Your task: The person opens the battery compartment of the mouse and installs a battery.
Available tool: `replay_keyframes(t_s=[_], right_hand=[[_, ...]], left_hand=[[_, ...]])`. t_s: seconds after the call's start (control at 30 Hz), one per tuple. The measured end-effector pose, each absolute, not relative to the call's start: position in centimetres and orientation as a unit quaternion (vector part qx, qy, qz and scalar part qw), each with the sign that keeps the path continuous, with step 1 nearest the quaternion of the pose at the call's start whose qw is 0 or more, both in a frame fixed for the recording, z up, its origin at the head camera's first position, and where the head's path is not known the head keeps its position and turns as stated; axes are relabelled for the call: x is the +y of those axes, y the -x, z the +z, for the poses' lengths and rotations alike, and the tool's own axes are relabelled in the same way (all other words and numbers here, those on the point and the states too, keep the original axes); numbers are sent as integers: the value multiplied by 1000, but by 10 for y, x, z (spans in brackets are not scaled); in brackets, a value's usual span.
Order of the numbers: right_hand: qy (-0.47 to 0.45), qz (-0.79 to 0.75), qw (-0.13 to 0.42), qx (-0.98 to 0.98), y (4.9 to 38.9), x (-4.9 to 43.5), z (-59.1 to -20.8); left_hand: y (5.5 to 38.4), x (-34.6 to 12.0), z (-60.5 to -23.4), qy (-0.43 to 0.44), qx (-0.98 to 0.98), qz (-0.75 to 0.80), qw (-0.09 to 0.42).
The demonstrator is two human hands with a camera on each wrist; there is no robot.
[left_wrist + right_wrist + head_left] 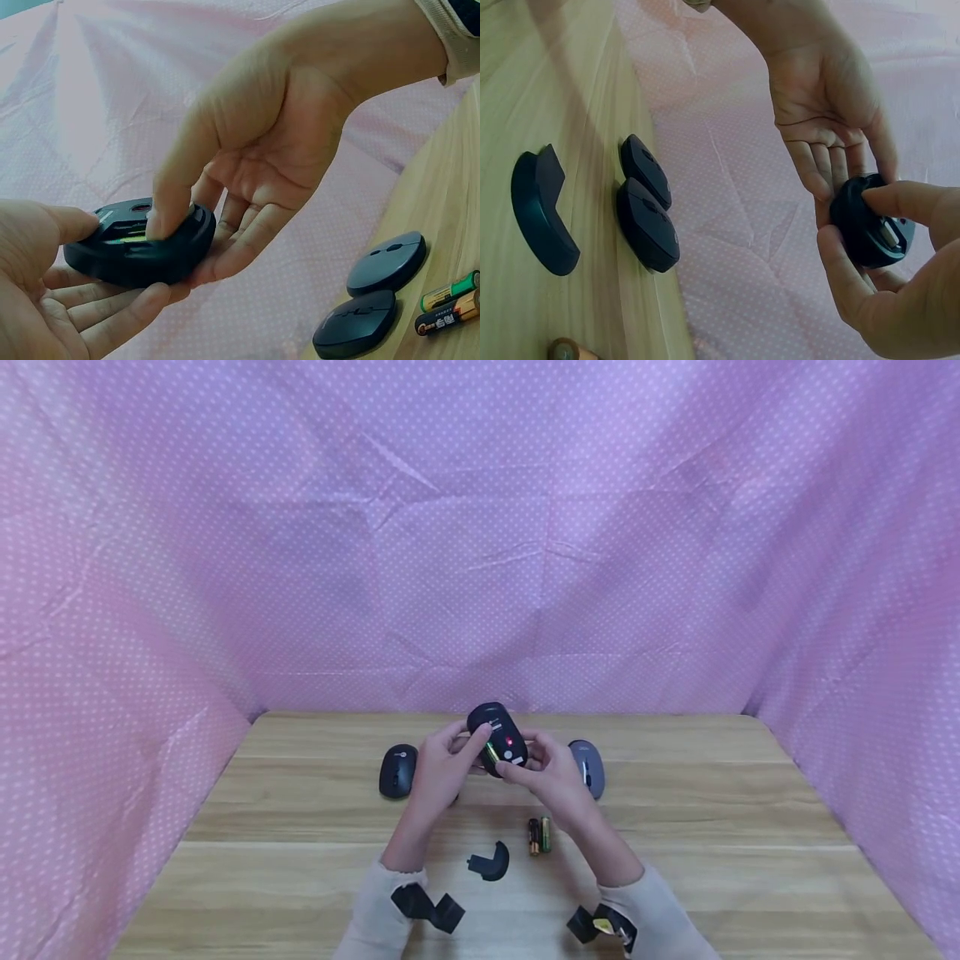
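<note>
A black computer mouse (491,714) is held off the table, its underside turned up and a red light glowing on it. My left hand (438,768) grips it from the left, thumb on the underside and fingers beneath. On the right, my right hand (558,781) holds it too, its thumb pressing at the battery slot. A green-yellow battery (133,239) lies in that slot, partly hidden by the right thumb. Below the hands, a dark curved cover (491,864) with a tab rests on the table.
Two loose batteries (534,837) lie side by side near my right wrist. A black mouse (397,771) sits left of the hands, and a grey mouse (588,768) sits right, partly hidden. Pink dotted cloth (480,568) surrounds the wooden table (300,827).
</note>
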State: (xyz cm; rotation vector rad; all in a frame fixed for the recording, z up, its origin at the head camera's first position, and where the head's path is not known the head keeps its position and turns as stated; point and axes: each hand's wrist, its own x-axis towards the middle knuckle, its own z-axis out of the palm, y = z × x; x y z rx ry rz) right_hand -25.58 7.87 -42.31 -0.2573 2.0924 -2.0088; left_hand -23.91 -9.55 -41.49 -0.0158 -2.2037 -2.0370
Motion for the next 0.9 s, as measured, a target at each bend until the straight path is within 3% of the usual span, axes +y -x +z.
replay_keyframes(t_s=[0.57, 0.8, 0.9], right_hand=[[173, -623, 144, 749, 253, 81, -420], [287, -482, 109, 821, 251, 87, -436], [336, -408, 125, 840, 248, 88, -443]], left_hand=[[241, -111, -411, -29, -704, -705, 82], [242, -125, -411, -58, -695, -710, 96], [243, -129, -410, -66, -692, -712, 102]])
